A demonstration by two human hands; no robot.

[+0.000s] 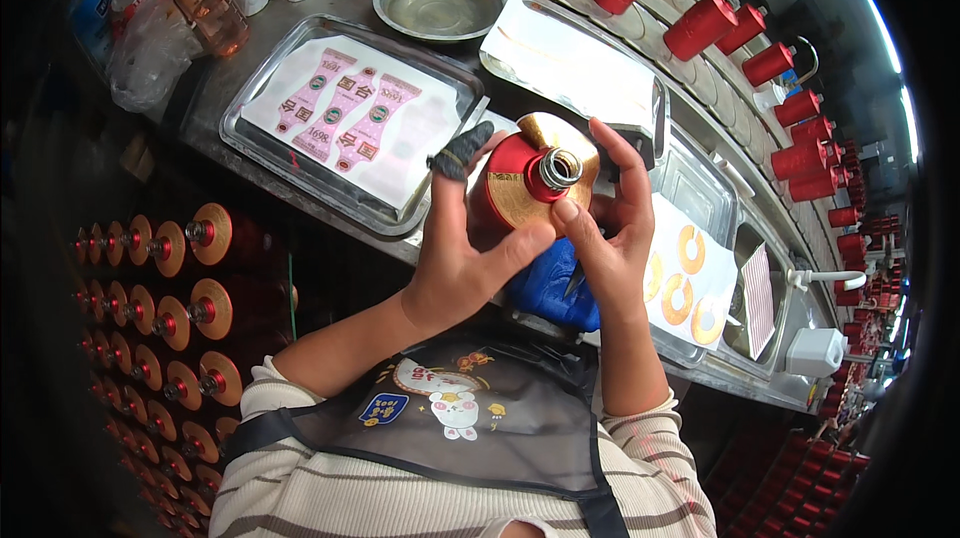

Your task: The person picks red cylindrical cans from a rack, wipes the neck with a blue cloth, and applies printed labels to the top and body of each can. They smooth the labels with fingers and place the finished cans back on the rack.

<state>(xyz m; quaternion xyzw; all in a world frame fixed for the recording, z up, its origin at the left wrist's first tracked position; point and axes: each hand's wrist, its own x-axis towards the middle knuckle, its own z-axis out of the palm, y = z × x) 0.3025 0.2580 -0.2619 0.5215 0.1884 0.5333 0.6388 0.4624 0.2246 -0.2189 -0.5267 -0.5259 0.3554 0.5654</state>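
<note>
Red bottle with gold shoulder label and bare silver threaded neck, no cap, lay tilted with neck pointing toward the camera. It was held above the counter edge, over a blue cloth.

You wear a cream top with thin brown stripes, its ribbed sleeves pushed up above the elbows so your forearms are bare. Over it sits a dark, slightly sheer apron with black binding along its edges and straps. Its bib carries a cartoon print (a small white rabbit, a round clock-like face, a blue badge). Your left hand has a dark grey finger cot on one fingertip; your right hand is bare.
</note>
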